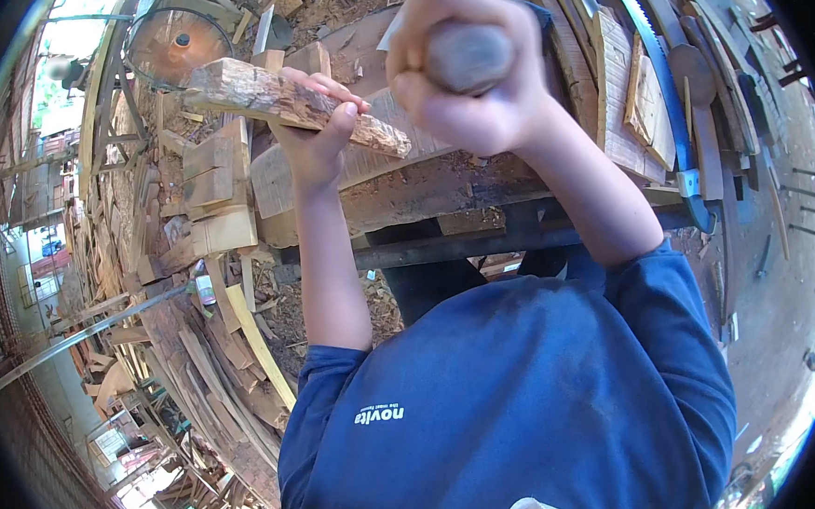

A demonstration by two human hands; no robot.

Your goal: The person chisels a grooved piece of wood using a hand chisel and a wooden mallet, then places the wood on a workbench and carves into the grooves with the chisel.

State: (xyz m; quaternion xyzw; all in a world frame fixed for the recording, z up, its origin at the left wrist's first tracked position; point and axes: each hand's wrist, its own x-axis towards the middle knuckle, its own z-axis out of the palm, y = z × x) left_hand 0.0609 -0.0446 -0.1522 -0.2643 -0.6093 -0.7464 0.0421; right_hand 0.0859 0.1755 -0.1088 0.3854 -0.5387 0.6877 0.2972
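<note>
My left hand (pixel 312 148) grips a rough, splintery length of wood (pixel 272 97), its thumb on the near side and fingers behind. The piece slants down to the right above a broad plank (pixel 374 172) on the low bench. Raised higher and to the right, my right hand (pixel 479 124) is closed in a fist around a thick round handle (pixel 470 57). Its blurred butt end faces me, and the rest of the tool is mostly hidden behind the fist. A pale, flat edge shows just left of that fist; I cannot tell whether it belongs to the tool.
A long saw with a blue blade (pixel 654 62) lies among boards (pixel 614 93) at the right. Stacked wood blocks (pixel 216 182) sit left of the bench. A round wire-guarded object (pixel 180 46) stands at the far left. Near the scrap pile is a small bottle (pixel 205 289).
</note>
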